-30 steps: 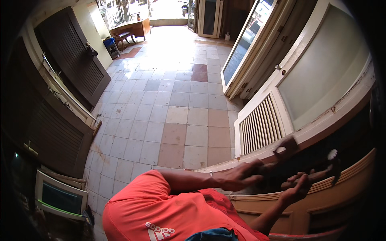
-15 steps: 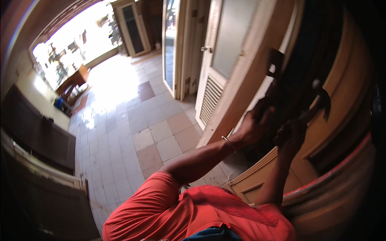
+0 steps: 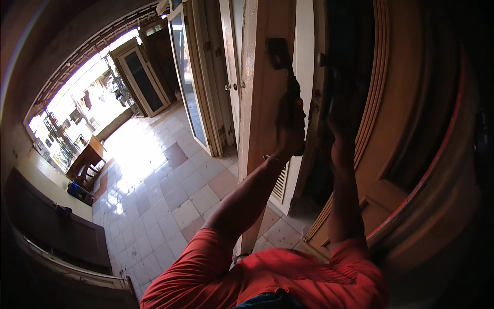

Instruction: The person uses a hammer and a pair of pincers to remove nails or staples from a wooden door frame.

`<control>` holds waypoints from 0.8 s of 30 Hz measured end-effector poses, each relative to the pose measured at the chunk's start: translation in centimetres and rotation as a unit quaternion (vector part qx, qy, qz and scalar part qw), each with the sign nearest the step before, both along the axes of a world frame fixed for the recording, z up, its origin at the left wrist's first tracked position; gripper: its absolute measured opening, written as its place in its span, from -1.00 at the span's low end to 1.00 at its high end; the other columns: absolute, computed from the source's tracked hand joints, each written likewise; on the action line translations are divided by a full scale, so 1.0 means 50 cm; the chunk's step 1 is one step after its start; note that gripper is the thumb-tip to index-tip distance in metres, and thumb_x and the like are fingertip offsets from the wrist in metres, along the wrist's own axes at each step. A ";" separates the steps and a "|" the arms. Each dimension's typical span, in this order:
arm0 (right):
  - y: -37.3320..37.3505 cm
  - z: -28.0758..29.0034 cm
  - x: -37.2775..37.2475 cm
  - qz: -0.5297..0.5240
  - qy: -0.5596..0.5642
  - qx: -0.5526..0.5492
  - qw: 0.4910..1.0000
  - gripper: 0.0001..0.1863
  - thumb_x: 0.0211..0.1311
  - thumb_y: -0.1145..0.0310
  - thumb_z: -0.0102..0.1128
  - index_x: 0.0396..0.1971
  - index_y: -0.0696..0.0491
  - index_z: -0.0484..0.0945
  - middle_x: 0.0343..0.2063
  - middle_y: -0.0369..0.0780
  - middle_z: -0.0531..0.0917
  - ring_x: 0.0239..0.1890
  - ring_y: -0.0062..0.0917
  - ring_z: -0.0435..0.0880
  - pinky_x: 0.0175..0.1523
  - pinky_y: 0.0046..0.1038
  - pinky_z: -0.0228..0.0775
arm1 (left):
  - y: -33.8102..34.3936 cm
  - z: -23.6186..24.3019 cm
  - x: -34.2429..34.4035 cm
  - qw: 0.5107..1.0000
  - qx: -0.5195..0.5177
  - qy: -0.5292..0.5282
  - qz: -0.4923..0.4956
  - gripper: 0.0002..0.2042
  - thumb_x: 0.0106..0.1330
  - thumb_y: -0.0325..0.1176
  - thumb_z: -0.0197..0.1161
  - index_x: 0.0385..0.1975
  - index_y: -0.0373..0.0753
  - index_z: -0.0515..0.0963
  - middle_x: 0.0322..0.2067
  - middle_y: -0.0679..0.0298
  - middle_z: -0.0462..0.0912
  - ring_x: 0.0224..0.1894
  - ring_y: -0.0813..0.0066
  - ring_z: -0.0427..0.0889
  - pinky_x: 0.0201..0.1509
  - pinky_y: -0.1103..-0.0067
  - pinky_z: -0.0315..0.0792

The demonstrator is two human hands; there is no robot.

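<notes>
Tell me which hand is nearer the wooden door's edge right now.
Left. The left hand is raised right against the wooden door's edge, gripping a flat-bladed tool held up to it. The right hand is raised further right, in the dark gap, apart from that edge.

Right hand [image 3: 343, 129]: in deep shadow against the dark door opening; its fingers and anything it holds cannot be made out.
Left hand [image 3: 289, 123]: seen from behind; grip on the dark tool [image 3: 282, 62] hidden.
Tool: head blurred, kind unclear.
Torso: cut off by the lower edge.
</notes>
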State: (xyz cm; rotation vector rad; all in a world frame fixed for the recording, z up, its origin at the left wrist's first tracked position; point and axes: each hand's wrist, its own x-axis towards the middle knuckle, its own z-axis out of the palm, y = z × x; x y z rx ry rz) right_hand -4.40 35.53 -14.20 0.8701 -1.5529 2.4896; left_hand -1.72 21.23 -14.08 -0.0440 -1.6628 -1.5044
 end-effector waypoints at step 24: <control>-0.034 0.065 -0.078 0.206 -0.146 -0.119 0.960 -0.71 0.45 0.15 0.10 -0.19 0.09 0.56 -0.61 -0.32 0.54 -0.68 -0.64 0.47 -0.61 -0.56 0.33 | -0.007 -0.010 -0.030 0.998 0.054 0.018 -0.015 -0.69 0.54 -0.05 0.05 -0.12 -0.21 0.44 -0.49 0.43 0.38 -0.49 0.72 0.32 -0.41 0.64 0.33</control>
